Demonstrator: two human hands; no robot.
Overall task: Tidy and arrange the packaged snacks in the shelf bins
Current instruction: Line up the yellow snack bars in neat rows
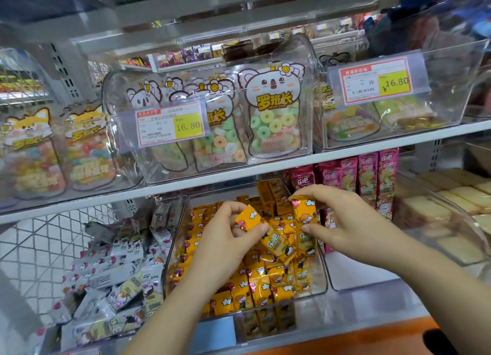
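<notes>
A clear bin [322, 280] on the lower shelf is full of small orange snack packets [259, 283]. My left hand [228, 237] grips one orange packet [265, 231], tilted, above the pile. My right hand [342, 222] pinches another orange packet [305, 222], held upright over the bin's right side. The two held packets are close together, almost touching.
A bin of white and silver packets [114, 272] stands to the left, a row of pink packets [372, 179] in the bin to the right, pale cakes [457, 195] beyond. The upper shelf [372, 149] carries clear bins of gummy-ring bags [273, 123] with yellow price tags [170, 125].
</notes>
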